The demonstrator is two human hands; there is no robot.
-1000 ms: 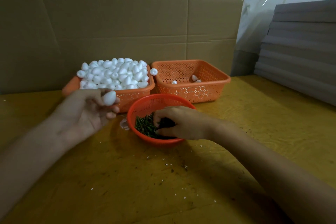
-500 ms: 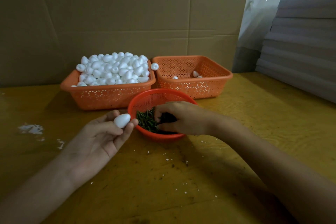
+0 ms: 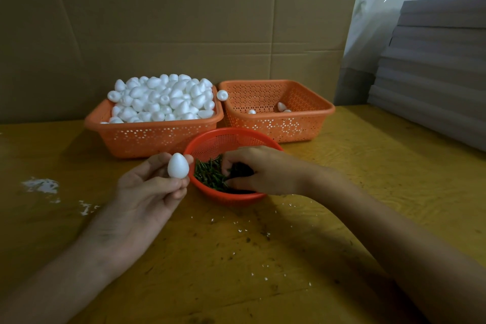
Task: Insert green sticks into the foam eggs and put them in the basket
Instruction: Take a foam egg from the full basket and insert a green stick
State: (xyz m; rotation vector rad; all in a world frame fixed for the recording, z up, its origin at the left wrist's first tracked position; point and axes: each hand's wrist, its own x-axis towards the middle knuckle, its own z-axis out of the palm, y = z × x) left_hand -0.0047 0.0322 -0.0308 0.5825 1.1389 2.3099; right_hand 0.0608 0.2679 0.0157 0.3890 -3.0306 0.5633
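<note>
Left hand [image 3: 147,192]: palm up, thumb and fingertips pinching the egg.
Egg [image 3: 178,166]: smooth white foam, pointed end up, just left of the bowl.
Left basket [image 3: 147,137]: orange, perforated, heaped with white eggs [image 3: 163,97].
Bowl [image 3: 223,141]: round red mesh, holding green sticks [image 3: 209,173].
Right hand [image 3: 260,171]: fingers curled into the sticks; whether it has one, cannot tell.
Right basket [image 3: 302,123]: orange, three eggs [image 3: 281,106] inside.

No writing to read anywhere.
The cardboard [image 3: 184,21], the orange baskets [image 3: 147,137], the red bowl [image 3: 228,137] and the grey stacked boards [image 3: 434,73] show no legible letters, labels or numbers.
</note>
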